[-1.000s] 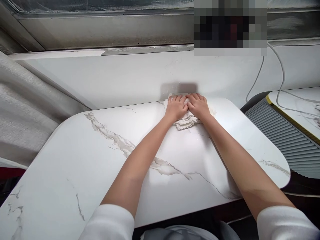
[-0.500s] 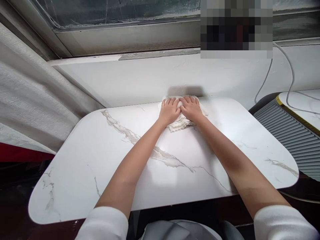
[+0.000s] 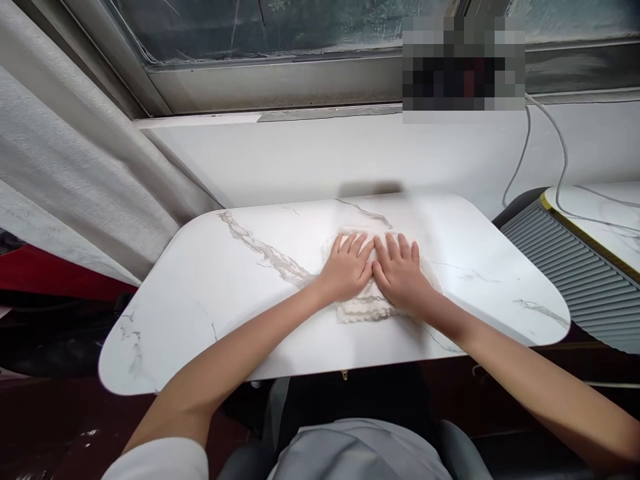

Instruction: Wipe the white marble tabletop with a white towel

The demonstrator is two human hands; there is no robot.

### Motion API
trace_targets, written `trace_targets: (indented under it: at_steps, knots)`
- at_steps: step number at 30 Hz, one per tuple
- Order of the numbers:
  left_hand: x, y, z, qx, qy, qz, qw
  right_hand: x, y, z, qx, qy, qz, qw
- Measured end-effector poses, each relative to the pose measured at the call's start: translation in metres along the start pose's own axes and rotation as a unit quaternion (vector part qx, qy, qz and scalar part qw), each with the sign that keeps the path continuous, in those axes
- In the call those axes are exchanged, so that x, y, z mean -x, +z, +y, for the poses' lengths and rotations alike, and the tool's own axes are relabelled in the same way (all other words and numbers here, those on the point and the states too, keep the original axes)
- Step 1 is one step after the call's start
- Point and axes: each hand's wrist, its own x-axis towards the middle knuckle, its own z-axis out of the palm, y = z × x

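Observation:
A cream-white cloth with a wavy edge lies folded on a white marbled table, right of the middle. Flat on its left half rests my left hand, fingers spread and pointing toward the wall. My right hand presses beside it on the cloth, also with fingers stretched apart. The two thumbs nearly meet at the cloth's centre. Neither hand is wrapped round the cloth; much of it is hidden beneath the palms.
Behind the table's far edge stands a white wall under a window frame. A grey curtain hangs at the left. To the right are a ribbed grey cabinet with a white top and a white cable.
Both hands and the cloth have moved from the table's far edge back toward me, with the elbows bending outward. The view has shifted slightly.

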Motion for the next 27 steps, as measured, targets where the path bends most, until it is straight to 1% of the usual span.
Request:
trace_targets:
  at_steps: [4,7,9,13,16,19,21,23,25,27]
  knots:
    - [0.043,-0.008,0.020,0.008,0.017,-0.002,1.000,0.043,-0.008,0.005,-0.008,-0.085,0.009,0.996]
    - [0.066,-0.012,0.032,0.024,0.025,-0.013,0.999,0.065,-0.009,0.011,-0.028,-0.147,0.013,0.989]
    - [0.076,-0.014,0.037,0.032,0.021,-0.016,0.999,0.074,-0.006,0.010,-0.043,-0.159,0.026,0.986]
    - [0.087,-0.013,0.042,0.049,-0.007,0.000,0.999,0.084,0.000,0.000,-0.057,-0.144,0.066,0.986]
    - [0.092,-0.015,0.038,0.059,-0.033,0.006,0.998,0.084,0.000,-0.011,-0.065,-0.143,0.066,0.985]
    - [0.096,-0.023,0.025,0.067,-0.037,-0.024,0.997,0.078,0.000,-0.024,-0.063,-0.139,0.062,0.986]
    - [0.098,-0.028,0.016,0.064,-0.054,-0.037,0.996,0.070,0.001,-0.035,-0.054,-0.135,0.058,0.988]
    - [0.098,-0.031,0.009,0.052,-0.088,-0.039,0.994,0.059,0.002,-0.046,-0.043,-0.137,0.052,0.988]
    - [0.097,-0.031,0.002,0.035,-0.126,-0.035,0.991,0.045,0.004,-0.055,-0.034,-0.145,0.046,0.988]
    - [0.093,-0.029,-0.004,0.019,-0.150,-0.025,0.988,0.032,0.005,-0.060,-0.029,-0.153,0.041,0.987]
